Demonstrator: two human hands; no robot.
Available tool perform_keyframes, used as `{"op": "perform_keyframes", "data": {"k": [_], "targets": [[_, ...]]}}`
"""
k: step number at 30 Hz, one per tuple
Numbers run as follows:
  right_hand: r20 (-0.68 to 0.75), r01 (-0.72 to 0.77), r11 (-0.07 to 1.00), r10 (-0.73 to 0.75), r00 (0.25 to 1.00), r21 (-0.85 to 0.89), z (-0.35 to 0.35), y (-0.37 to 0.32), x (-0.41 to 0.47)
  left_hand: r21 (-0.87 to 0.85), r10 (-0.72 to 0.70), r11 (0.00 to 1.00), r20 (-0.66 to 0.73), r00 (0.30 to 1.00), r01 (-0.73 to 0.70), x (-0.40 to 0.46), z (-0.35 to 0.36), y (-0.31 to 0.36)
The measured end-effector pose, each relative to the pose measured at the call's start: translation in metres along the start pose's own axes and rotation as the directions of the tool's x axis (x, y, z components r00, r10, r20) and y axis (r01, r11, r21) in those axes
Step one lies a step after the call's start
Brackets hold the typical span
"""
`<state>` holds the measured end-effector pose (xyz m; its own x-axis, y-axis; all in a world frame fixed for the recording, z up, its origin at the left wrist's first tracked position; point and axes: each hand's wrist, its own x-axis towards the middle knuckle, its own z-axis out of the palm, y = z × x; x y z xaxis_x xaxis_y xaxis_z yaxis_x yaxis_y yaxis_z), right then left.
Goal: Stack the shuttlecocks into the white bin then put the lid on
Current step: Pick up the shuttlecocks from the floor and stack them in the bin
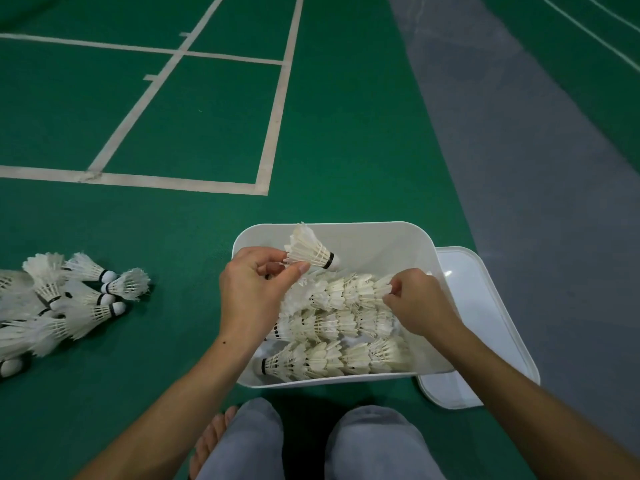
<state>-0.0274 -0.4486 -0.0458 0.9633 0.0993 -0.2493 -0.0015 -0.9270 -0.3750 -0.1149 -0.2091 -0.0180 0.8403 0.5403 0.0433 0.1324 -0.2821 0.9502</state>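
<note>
The white bin point(374, 237) stands on the green floor in front of my knees. Inside it lie three rows of nested white shuttlecocks point(339, 355). My left hand point(252, 292) is over the bin's left side, pinching the feather skirt of one loose shuttlecock point(311, 252) whose cork points right. My right hand point(415, 303) pinches the right end of the top row of shuttlecocks point(349, 289). The white lid point(485, 306) lies flat on the floor, partly under the bin's right side.
A pile of several loose shuttlecocks point(65, 299) lies on the floor at the left. My grey-trousered knees point(311, 445) and a bare foot point(211, 441) are at the bottom. White court lines point(266, 157) and a grey strip point(519, 168) run ahead.
</note>
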Motion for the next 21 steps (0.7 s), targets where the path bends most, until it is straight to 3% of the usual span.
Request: {"op": "perform_keyframes", "data": {"k": [4, 11, 13, 15, 17, 21], "targets": [[0.132, -0.046, 0.993, 0.031, 0.991, 0.11, 0.009, -0.002, 0.009, 0.005, -0.014, 1.0, 0.037, 0.999, 0.014, -0.001, 0.002, 0.001], [0.175, -0.103, 0.985, 0.077, 0.981, 0.142, -0.009, -0.015, -0.002, 0.065, 0.044, 0.997, 0.099, 0.994, -0.05, -0.005, -0.005, 0.004], [0.104, -0.014, 0.995, 0.005, 0.995, 0.095, -0.022, -0.022, -0.018, 0.067, 0.05, 0.996, 0.115, 0.992, -0.058, -0.007, -0.009, 0.005], [-0.043, 0.154, 0.964, -0.149, 0.988, 0.215, -0.037, -0.036, -0.036, 0.093, 0.068, 0.992, 0.139, 0.988, -0.082, -0.007, -0.012, 0.006], [-0.13, 0.381, 0.865, -0.358, 0.925, 0.328, -0.053, -0.054, -0.048, 0.126, 0.088, 0.986, 0.167, 0.982, -0.11, -0.008, -0.013, 0.007], [-0.006, 0.599, 0.757, -0.619, 0.785, 0.261, -0.066, -0.074, -0.047, 0.171, 0.114, 0.973, 0.221, 0.969, -0.153, -0.009, -0.013, 0.011]]}}
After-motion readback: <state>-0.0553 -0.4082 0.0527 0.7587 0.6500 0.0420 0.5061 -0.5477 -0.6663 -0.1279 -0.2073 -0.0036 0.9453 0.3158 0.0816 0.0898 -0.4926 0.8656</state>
